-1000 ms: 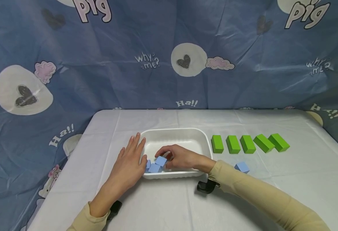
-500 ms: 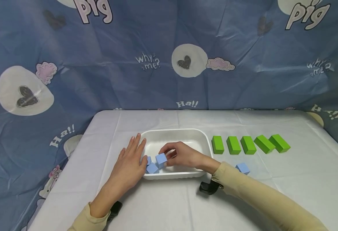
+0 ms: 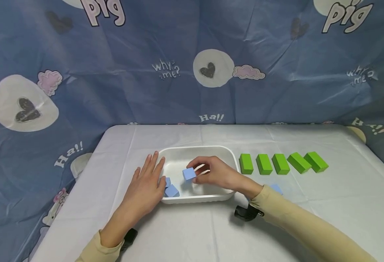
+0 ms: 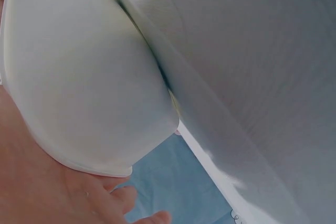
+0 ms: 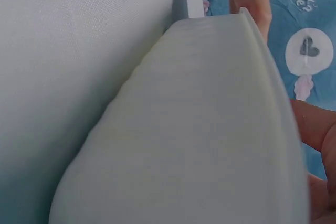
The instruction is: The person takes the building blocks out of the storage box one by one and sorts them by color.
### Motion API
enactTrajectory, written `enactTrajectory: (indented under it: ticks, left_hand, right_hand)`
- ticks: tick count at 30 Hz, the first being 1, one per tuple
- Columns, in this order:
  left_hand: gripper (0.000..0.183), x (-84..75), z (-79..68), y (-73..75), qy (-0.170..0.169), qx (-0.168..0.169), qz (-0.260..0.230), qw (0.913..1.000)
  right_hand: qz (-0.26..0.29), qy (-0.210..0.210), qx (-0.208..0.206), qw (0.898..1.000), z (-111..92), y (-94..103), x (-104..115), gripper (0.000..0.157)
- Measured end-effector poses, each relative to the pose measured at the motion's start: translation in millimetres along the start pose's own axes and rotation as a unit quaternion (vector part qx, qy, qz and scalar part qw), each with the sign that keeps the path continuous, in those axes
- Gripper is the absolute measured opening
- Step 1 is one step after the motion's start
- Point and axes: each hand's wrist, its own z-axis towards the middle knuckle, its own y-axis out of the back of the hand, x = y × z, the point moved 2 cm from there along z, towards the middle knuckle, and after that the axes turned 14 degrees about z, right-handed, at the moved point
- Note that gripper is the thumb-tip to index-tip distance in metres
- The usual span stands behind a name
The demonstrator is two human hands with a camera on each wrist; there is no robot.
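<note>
My right hand (image 3: 216, 173) pinches a light blue cube (image 3: 189, 174) between thumb and fingers, over the inside of a white tray (image 3: 198, 199). In the tray's near left corner lie two more blue blocks, one (image 3: 171, 191) in front and one (image 3: 168, 182) partly behind the left thumb. My left hand (image 3: 145, 183) rests with straight, spread fingers along the tray's left rim. The left wrist view shows the tray's outer wall (image 4: 94, 77) with the left hand beside it. In the right wrist view the tray wall (image 5: 194, 119) hides most of the right hand (image 5: 317, 129).
Several green blocks (image 3: 281, 164) stand in a row right of the tray. Behind the right forearm, another blue block (image 3: 276, 189) is partly hidden on the white tablecloth (image 3: 185, 233). A printed blue curtain (image 3: 165, 98) hangs past the table's far edge.
The right hand has moved right and away from me with the blue cube, off the other blocks in the tray. The left hand stays nearly still.
</note>
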Motion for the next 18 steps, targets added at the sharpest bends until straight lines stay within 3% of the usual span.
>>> enactTrajectory:
  ticks: [18]
  left_hand:
    - [0.057, 0.7, -0.7, -0.4, -0.003, -0.007, -0.018, 0.9998]
  right_hand:
    - [0.035, 0.017, -0.082, 0.996, -33.8, 32.3, 14.6, 0.038]
